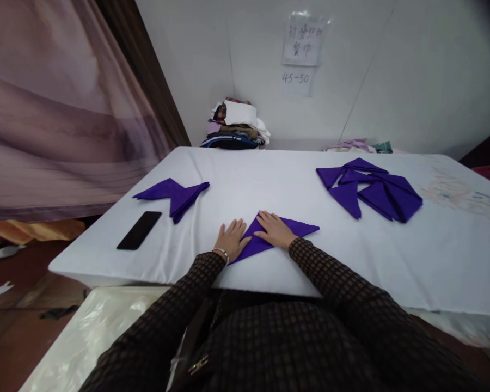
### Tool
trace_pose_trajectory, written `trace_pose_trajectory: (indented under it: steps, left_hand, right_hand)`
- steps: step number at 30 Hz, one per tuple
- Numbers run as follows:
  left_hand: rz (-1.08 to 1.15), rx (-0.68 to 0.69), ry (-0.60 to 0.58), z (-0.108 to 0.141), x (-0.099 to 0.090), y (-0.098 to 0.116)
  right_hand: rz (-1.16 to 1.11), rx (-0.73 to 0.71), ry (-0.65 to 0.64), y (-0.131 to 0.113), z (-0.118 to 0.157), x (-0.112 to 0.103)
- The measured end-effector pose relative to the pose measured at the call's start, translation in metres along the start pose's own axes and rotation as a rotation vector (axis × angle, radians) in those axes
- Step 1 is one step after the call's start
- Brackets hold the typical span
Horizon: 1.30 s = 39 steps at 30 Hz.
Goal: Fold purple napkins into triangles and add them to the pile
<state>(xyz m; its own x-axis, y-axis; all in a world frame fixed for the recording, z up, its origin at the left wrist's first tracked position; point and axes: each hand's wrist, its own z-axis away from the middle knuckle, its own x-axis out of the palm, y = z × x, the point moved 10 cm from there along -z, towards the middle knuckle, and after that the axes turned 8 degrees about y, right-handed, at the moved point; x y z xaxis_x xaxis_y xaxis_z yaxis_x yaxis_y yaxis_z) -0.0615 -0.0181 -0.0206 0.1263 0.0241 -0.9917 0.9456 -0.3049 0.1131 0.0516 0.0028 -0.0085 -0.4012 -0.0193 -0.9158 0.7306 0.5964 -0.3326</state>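
A purple cloth napkin (260, 243), folded into a triangle, lies flat near the front edge of the white-covered table (253, 182). My left hand (232, 239) rests on its left side with fingers stretched out and a bracelet at the wrist. Flat on the upper middle of the same napkin is my right hand (275, 230), fingers spread. Neither hand grips anything. The napkin's right tip shows beyond my right hand; part of its left side is hidden beneath my left hand.
Folded purple napkins (378, 188) lie in a loose group at the right, others (175, 195) at the left. A black phone (139, 230) sits at the table's left. Behind are piled clothes (239, 122) and a wall with a paper sign (303, 41).
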Motion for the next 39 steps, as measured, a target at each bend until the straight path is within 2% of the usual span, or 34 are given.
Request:
trace_pose_trajectory:
  steps: [3,5,7,10,14,19,23,28,39]
  left_hand:
    - [0.010,-0.135,0.112,0.028,-0.016,-0.040]
    - [0.115,-0.192,0.241,0.048,-0.030,-0.056]
    - [0.260,-0.176,0.384,0.067,-0.043,-0.057]
    - [0.406,-0.081,0.499,0.088,-0.051,-0.038]
    - [0.420,-0.040,0.460,0.098,-0.044,-0.009]
    - [0.405,-0.077,0.373,0.096,-0.035,0.009]
    - [0.424,-0.054,0.370,0.094,-0.034,0.020]
    - [0.442,-0.052,0.419,0.093,-0.036,0.026]
    - [0.446,-0.036,0.417,0.093,-0.032,0.025]
  right_hand:
    - [0.044,-0.004,-0.003,0.001,0.001,0.001]
    - [0.057,-0.004,-0.017,0.001,0.002,0.002]
    - [0.067,-0.009,-0.026,0.001,0.002,0.003]
    - [0.080,-0.031,-0.036,0.002,0.002,0.006]
    - [0.063,-0.092,-0.066,0.012,0.002,0.007]
    - [0.046,-0.145,-0.110,0.027,0.004,0.003]
    - [0.050,-0.154,-0.124,0.030,0.004,0.002]
    - [0.039,-0.161,-0.106,0.028,0.004,0.002]
    - [0.036,-0.159,-0.111,0.026,0.004,0.000]
